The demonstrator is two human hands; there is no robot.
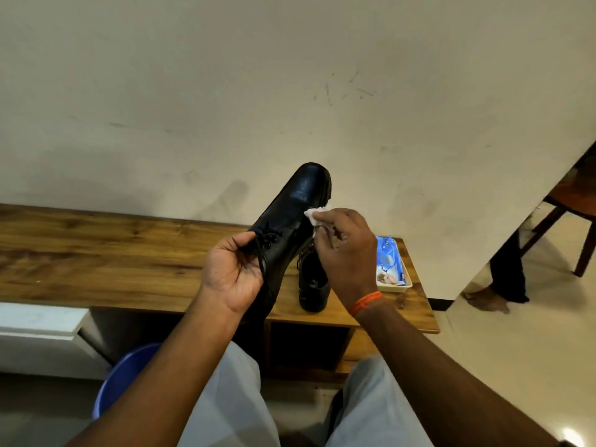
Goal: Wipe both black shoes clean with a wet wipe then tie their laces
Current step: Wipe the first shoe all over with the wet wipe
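My left hand [233, 274] grips a black lace-up shoe [296, 201] around its heel and laces, holding it above the wooden bench with the toe pointing up and away. My right hand [343, 250] pinches a white wet wipe [317, 215] and presses it against the shoe's right side, just below the toe. The second black shoe [312, 285] stands on the bench below and behind my right hand, partly hidden by it, heel toward me, laces loose.
The wooden bench [106, 250] runs along a pale wall. A white tray with a blue wet-wipe pack [388, 261] sits at its right end. A blue bucket [129, 375] stands on the floor left of my knees. A person's bare foot [487, 300] and a chair [567, 217] are at right.
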